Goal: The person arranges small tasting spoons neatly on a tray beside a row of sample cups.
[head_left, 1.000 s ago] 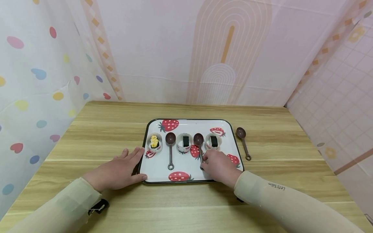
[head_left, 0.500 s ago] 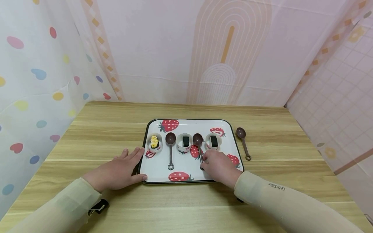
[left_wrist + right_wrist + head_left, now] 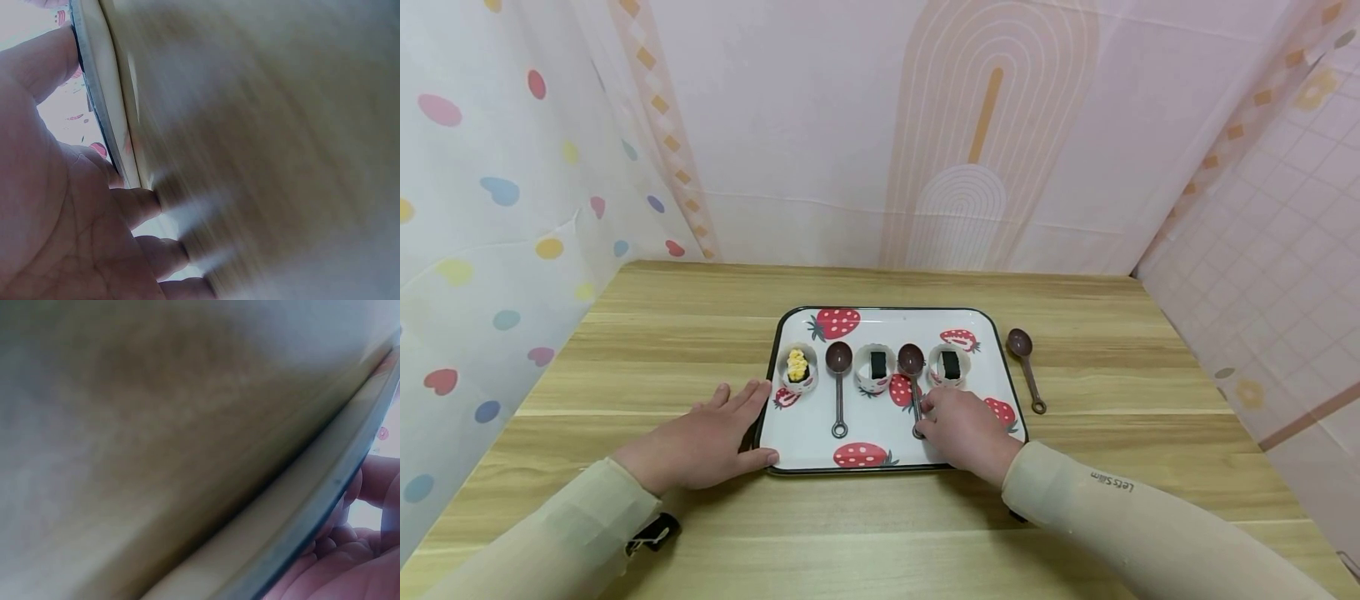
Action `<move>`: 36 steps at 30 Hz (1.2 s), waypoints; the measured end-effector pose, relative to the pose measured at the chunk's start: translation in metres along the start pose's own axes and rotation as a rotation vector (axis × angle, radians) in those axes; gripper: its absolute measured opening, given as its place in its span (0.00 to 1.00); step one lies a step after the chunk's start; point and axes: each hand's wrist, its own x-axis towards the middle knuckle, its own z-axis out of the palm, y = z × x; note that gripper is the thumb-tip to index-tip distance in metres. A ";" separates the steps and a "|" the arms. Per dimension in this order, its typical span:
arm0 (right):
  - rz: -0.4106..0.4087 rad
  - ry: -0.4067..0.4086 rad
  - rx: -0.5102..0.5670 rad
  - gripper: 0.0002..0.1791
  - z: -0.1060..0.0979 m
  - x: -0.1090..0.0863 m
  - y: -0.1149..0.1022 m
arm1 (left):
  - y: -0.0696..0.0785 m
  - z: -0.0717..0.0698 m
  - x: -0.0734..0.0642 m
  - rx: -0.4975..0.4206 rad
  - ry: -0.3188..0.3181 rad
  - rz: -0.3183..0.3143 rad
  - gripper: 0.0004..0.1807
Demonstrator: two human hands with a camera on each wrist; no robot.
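Note:
A white strawberry-print tray (image 3: 808,454) with a dark rim lies on the table. My left hand (image 3: 707,437) rests at its left edge with fingers spread, thumb over the rim; the left wrist view shows the fingers (image 3: 159,256) along the tray's outer side. My right hand (image 3: 970,429) reaches over the front right and pinches the handle end of a brown measuring spoon (image 3: 912,360), which lies on the tray between two paper cups. A second measuring spoon (image 3: 838,358) lies parallel to its left. The right fingertips are partly hidden.
On the tray, a left cup (image 3: 797,383) holds a yellow-topped piece; a middle cup (image 3: 873,385) and a right cup (image 3: 950,381) hold black-wrapped pieces. Another brown measuring spoon (image 3: 1021,343) lies on the wooden table (image 3: 1120,375) right of the tray. Printed curtains surround the table.
The spoon's bowl under my right hand shifts slightly left, then back right. My left hand and everything else stay put.

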 end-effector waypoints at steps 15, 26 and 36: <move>0.019 0.000 -0.007 0.13 0.000 0.000 0.001 | 0.000 -0.001 0.000 -0.006 0.001 0.003 0.60; -0.026 0.059 0.059 0.06 -0.001 -0.006 0.003 | 0.000 -0.001 0.000 -0.019 -0.002 -0.003 0.60; -0.156 0.182 0.055 0.07 -0.001 -0.009 0.003 | 0.000 0.000 0.000 -0.028 -0.001 0.001 0.60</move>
